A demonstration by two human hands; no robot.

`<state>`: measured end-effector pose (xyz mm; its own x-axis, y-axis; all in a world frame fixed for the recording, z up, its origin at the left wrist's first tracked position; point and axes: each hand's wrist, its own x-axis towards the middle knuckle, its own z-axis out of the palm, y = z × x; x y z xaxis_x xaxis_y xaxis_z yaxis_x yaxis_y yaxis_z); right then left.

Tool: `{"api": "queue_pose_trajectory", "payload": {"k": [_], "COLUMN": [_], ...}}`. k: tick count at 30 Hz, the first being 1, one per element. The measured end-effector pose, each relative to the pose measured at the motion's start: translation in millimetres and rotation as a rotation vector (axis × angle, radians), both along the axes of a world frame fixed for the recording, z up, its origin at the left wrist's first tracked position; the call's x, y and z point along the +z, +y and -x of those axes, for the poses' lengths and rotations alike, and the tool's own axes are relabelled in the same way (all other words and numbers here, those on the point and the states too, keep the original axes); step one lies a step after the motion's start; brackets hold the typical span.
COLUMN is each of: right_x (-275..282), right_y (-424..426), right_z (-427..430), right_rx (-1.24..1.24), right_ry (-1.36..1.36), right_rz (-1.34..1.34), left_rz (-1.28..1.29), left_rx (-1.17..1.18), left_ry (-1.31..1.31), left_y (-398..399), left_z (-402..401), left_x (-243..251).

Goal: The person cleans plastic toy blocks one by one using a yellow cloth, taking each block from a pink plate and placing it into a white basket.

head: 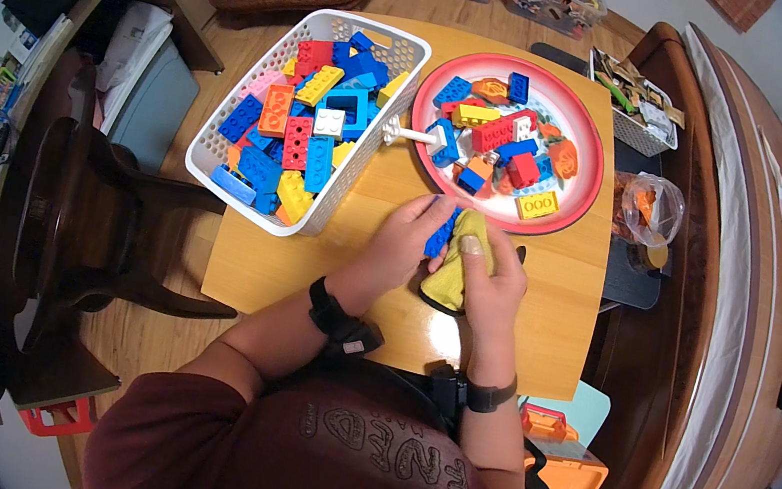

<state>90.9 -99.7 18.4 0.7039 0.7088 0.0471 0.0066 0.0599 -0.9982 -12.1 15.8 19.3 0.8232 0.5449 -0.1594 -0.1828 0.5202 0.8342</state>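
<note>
My left hand (402, 246) grips a blue toy brick (441, 235) above the wooden table. Against the brick's right side lies a yellow cloth (459, 270) with a dark edge, pinched in my right hand (498, 276). Beyond my hands is a round red-rimmed tray (585, 190) with a flower pattern, holding loose bricks, among them a yellow brick (538, 205) and a red brick (523, 169). A white toy part with a stem (415, 135) juts over the tray's left rim. To the left, a white perforated basket (335, 213) is heaped with bricks of several colours.
The wooden table (265, 271) carries basket and tray. Left of it stands a dark wooden chair (70, 212). On the right are a plastic bag (653, 208), a lidded jar (651, 257) and a white basket of packets (642, 134). Clear toy bins (554, 12) stand on the floor behind.
</note>
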Motion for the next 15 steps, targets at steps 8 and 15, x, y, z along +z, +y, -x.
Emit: {"api": "queue_pose_trajectory", "payload": {"k": [8,15], "right_x": [6.1,10.5], "right_y": [0.5,-5.3], "right_z": [6.1,5.2], "right_rx": [0.073,0.289], "right_ry": [-0.076,-0.169], "right_rz": [-0.027,0.057], "left_rz": [0.080,0.222], "left_rx": [0.141,0.375], "left_ry": [-0.102,-0.071], "left_y": [1.2,7.2], "left_z": [-3.8,-5.1], "left_x": [-5.1,0.9]}}
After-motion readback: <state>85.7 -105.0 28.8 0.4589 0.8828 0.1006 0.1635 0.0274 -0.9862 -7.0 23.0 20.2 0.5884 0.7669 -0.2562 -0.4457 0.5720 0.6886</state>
